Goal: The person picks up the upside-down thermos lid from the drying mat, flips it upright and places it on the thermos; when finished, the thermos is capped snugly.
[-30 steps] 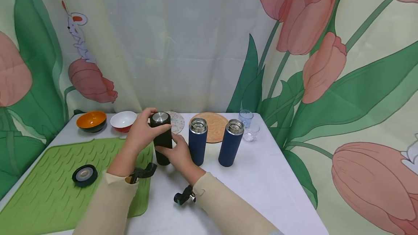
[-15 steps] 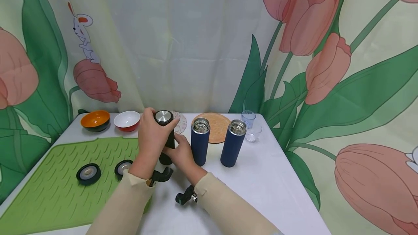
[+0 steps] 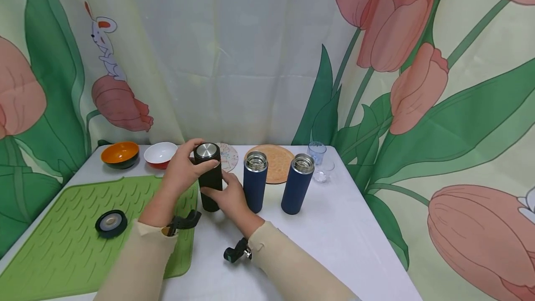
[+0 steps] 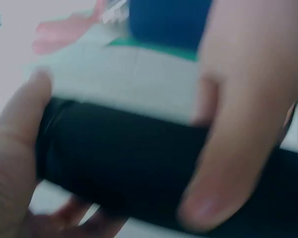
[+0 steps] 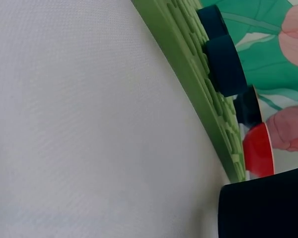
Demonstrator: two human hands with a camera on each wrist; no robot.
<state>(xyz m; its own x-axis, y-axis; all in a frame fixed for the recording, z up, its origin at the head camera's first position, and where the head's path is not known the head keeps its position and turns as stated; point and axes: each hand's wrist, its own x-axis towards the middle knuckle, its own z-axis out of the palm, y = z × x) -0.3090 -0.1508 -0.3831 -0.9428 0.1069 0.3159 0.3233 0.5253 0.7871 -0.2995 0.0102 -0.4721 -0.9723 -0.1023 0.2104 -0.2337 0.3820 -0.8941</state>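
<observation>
A black thermos (image 3: pixel 212 179) with a silver-topped cap (image 3: pixel 206 150) stands upright on the white table, just past the right edge of the green mat. My left hand (image 3: pixel 180 171) holds it around the cap, thumb across the front. Lower down, my right hand (image 3: pixel 231 198) grips the body from the right. Blurred in the left wrist view, the black thermos (image 4: pixel 124 153) lies between the thumb and fingers of my left hand. The base of the thermos (image 5: pixel 265 208) fills the lower right corner of the right wrist view.
Two lidless navy thermoses (image 3: pixel 255 182) (image 3: pixel 296 184) stand to the right. One dark lid (image 3: pixel 111 224) lies on the green mat (image 3: pixel 75 245); a second lid (image 5: pixel 226 64) shows there in the right wrist view. Bowls (image 3: pixel 160 153), a round wooden board (image 3: pixel 273 161) and clear glasses (image 3: pixel 316 151) sit behind.
My left hand turned to the right at the cap, then swung back left, its forearm covering the second lid again. My right hand keeps its grip on the thermos body.
</observation>
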